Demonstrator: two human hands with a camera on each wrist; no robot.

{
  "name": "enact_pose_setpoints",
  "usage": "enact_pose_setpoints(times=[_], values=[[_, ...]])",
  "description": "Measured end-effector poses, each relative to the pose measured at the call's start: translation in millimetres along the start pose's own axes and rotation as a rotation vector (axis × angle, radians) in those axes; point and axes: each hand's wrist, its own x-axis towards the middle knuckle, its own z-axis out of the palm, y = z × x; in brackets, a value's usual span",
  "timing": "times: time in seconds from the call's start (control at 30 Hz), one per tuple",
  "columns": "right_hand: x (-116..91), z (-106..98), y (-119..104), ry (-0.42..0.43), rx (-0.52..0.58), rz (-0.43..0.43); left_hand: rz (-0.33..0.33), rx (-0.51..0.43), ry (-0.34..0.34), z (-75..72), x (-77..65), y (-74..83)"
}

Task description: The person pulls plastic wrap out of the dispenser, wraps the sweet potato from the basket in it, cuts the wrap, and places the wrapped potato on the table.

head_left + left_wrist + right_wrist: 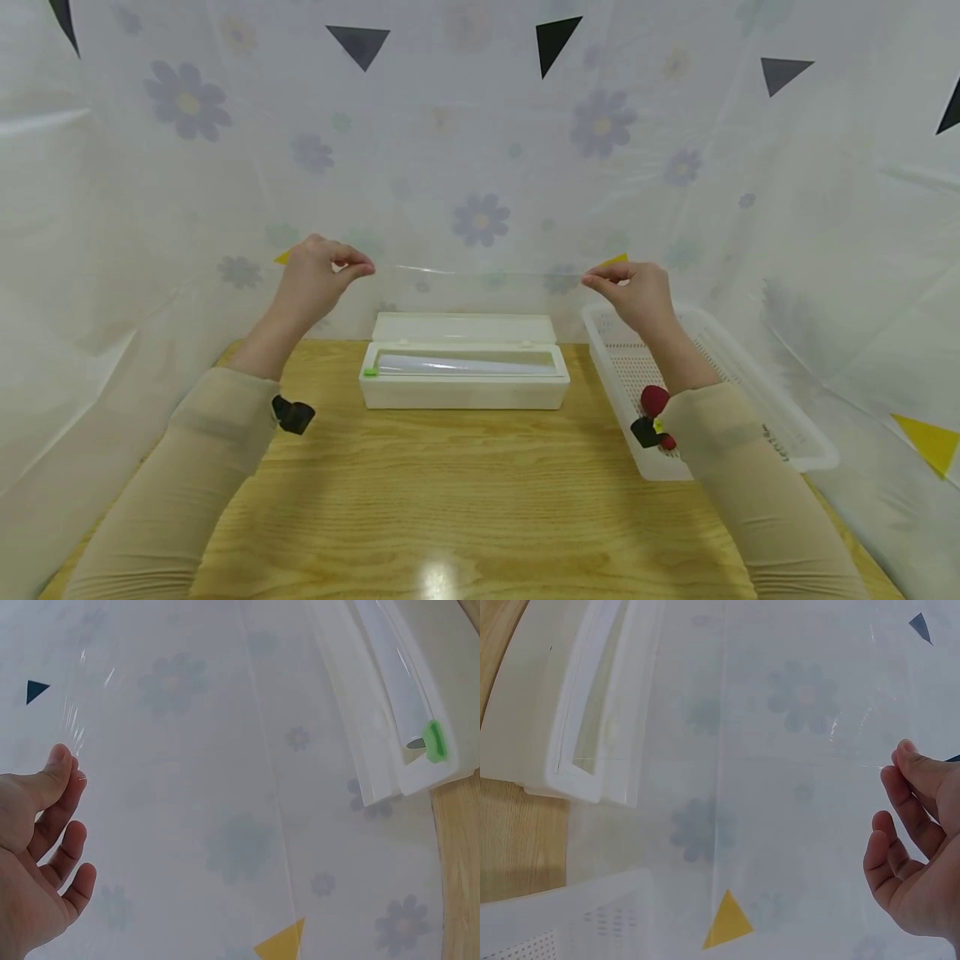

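Observation:
A clear sheet of plastic wrap spans the space between both raised hands, glinting along its upper edge. My left hand pinches one corner between thumb and index finger. At the other corner, the right hand pinches the film the same way. Below and between them sits a white plastic wrap dispenser with its lid tipped back. Inside lies a pale roll, and a green cutter slider is at the left end of the rim. In the right wrist view, a thin film edge runs from the fingertips toward the dispenser.
To the right stands a white perforated basket holding red round things, partly covered by the right forearm. Everything rests on a wooden table. A flower-printed plastic curtain surrounds the table at the back and sides.

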Motion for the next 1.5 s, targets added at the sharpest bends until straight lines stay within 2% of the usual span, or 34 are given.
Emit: enact_pose_setpoints(times=[0.53,0.93,1.5], values=[[1,-6,-5,0.007,-0.004,-0.018,0.034,-0.01,0.044,-0.7,2.7,-0.4],[4,-11,-7,0.025,-0.009,-0.02,0.035,-0.012,0.054,-5.8,4.6,7.3],[6,-18,-10,0.065,-0.009,-0.056,0.075,0.003,0.076,-12.5,9.4,13.5]])
